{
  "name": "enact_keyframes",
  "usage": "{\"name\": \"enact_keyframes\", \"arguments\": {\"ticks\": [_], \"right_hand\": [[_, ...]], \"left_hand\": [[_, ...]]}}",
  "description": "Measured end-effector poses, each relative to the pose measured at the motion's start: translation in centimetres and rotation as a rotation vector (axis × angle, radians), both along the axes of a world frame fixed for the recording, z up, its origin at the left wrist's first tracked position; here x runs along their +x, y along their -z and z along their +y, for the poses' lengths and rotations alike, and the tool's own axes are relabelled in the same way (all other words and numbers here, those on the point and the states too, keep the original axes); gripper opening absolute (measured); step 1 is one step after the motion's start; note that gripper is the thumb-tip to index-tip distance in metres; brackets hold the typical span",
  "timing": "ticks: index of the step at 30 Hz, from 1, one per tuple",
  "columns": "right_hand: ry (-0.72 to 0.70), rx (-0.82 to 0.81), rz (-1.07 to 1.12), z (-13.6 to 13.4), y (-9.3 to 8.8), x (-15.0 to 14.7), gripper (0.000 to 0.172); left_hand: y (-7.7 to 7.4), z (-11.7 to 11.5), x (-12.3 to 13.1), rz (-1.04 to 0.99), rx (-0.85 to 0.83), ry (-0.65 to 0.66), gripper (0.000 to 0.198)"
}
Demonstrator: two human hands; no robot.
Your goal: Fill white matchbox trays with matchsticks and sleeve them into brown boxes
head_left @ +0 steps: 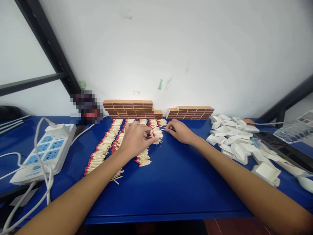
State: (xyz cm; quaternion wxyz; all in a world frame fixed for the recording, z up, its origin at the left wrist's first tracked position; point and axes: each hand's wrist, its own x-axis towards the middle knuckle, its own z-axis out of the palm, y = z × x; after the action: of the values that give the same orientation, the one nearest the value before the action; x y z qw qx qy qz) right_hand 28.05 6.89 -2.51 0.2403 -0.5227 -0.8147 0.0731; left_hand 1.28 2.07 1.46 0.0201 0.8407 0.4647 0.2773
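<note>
My left hand (pixel 133 138) is closed around a small white matchbox tray (pixel 151 134), held low over the rows of matches. The hand hides much of the tray and some matches beneath it. My right hand (pixel 181 131) is just to the right, its thumb and fingers pinched on the pale ends of a few matches (pixel 162 128). Red-headed matches lie in several long rows on the blue table (pixel 181 182); the leftmost row (pixel 102 150) is the longest. A shorter row (pixel 143 158) ends below my left hand.
Brown matchboxes stand stacked against the wall in a left stack (pixel 129 110) and a right stack (pixel 193 113). Empty white trays (pixel 230 133) are heaped at right, beside a dark phone (pixel 283 150). A power strip (pixel 46 153) with looping white cables lies at left.
</note>
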Motion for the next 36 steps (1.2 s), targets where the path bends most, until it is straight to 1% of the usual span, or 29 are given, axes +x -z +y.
{"name": "enact_keyframes", "arguments": {"ticks": [3,6,9,12,14,16,18,20,23,26,31,33,36], "right_hand": [[0.008,-0.017,0.031,-0.3,-0.6,0.1,0.013],[-0.031,0.028,0.133,-1.4,-1.7,-0.6,0.012],[-0.149,0.056,0.181,-3.0,-2.7,-2.3,0.010],[-0.247,0.042,0.141,-3.7,-3.0,-3.5,0.010],[-0.223,0.055,0.139,-3.3,-2.9,-3.3,0.013],[-0.138,0.093,0.150,-2.3,-2.4,-2.4,0.014],[-0.056,0.122,0.135,-1.0,-1.8,-1.3,0.011],[-0.021,0.112,0.093,0.1,-1.0,-0.5,0.007],[-0.010,0.077,0.043,0.9,0.0,0.2,0.006],[0.000,0.080,0.032,1.0,0.4,0.2,0.007],[-0.005,0.093,0.043,1.0,0.5,0.0,0.007],[-0.007,0.088,0.039,1.1,0.6,0.0,0.005],[0.001,0.070,0.028,1.1,0.5,0.2,0.006]], "left_hand": [[0.0,-0.1,0.0,-0.003,-0.007,-0.003,0.038],[0.0,-0.1,0.0,-0.001,-0.013,0.006,0.037],[0.1,0.0,0.1,0.004,-0.015,0.010,0.037],[0.2,0.1,0.2,0.007,-0.018,0.008,0.036],[0.2,0.1,0.2,0.001,-0.023,0.006,0.036],[0.3,0.1,0.1,-0.006,-0.028,0.000,0.037],[0.3,0.1,0.1,-0.008,-0.029,-0.002,0.037],[0.2,0.1,0.1,-0.009,-0.026,-0.002,0.037],[0.2,0.1,0.1,-0.008,-0.021,0.005,0.037],[0.1,0.1,0.0,-0.002,-0.011,0.004,0.038],[0.2,0.2,0.0,-0.005,0.004,0.003,0.039],[0.2,0.2,0.0,-0.005,0.001,0.000,0.039],[0.1,0.2,0.0,-0.004,-0.005,-0.003,0.037]]}}
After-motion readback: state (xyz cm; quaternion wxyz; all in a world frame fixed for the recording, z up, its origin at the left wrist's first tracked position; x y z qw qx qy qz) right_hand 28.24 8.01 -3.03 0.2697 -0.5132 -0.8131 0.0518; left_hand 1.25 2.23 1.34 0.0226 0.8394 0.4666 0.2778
